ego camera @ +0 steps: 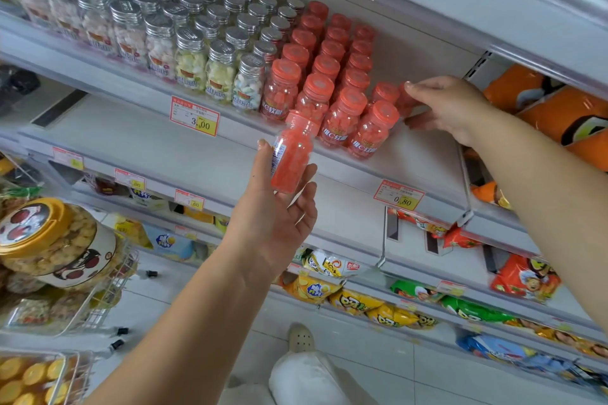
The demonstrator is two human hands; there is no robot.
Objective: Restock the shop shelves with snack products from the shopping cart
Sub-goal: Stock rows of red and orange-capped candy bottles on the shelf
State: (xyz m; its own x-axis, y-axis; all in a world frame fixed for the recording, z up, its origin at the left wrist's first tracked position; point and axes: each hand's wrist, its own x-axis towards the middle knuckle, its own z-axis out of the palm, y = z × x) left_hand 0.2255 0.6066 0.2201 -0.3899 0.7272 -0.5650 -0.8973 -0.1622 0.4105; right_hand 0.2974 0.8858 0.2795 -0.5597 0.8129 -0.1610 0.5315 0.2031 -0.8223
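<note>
I see the white shelf (424, 154) carrying silver-capped jars (190, 43) in packed rows on its left. Red-capped bottles (345, 115) stand upright in rows just beside them, and the rightmost row stands only near the front. Price tags (194, 120) hang on its near edge. On the lower shelves (371, 276), snack bags (362, 301) lie flat.

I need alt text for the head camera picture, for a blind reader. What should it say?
The left hand holds a tilted red candy bottle in front of the shelf, while the right hand grips a second red bottle beside the red-capped rows. Silver-capped jars stand left of them.
</note>
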